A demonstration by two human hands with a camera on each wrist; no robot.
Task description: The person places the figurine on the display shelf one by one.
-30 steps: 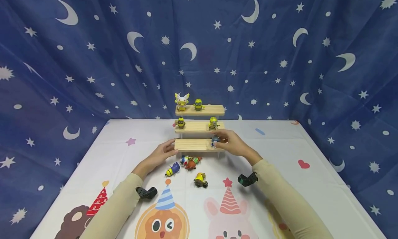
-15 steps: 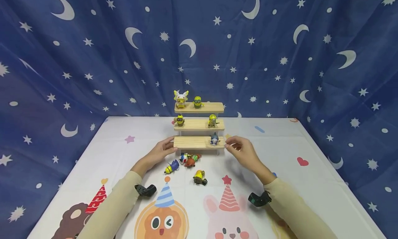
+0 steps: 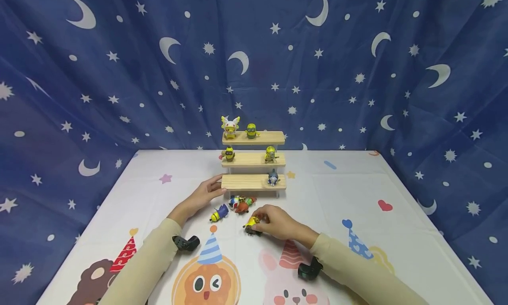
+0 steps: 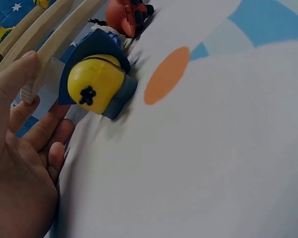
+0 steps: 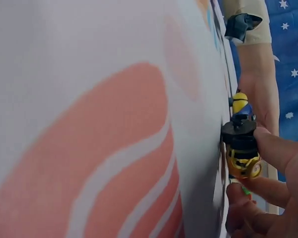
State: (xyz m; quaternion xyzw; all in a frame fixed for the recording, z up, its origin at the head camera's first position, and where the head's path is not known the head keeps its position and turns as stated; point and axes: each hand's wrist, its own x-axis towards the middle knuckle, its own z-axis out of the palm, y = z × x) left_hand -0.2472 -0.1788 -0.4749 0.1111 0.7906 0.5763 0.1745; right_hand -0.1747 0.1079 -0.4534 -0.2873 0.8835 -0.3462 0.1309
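A three-tier wooden display shelf stands on the table. My left hand holds the left end of its lowest board, thumb on top and fingers below in the left wrist view. Down on the tablecloth, my right hand pinches a yellow minion figurine with a dark base, between thumb and fingers. Near my left hand lies a yellow-and-blue minion figurine on its side. A grey-blue figurine stands on the right of the lowest board.
Two figurines, one with white ears, stand on the top board; two minion figurines, one at right, on the middle one. A red-brown figurine lies among others before the shelf. A starry blue curtain hangs behind.
My right hand has let go of the grey-blue figurine on the lowest board, drawn back right, then come down to the yellow minion figurine. My left hand stays at the shelf.
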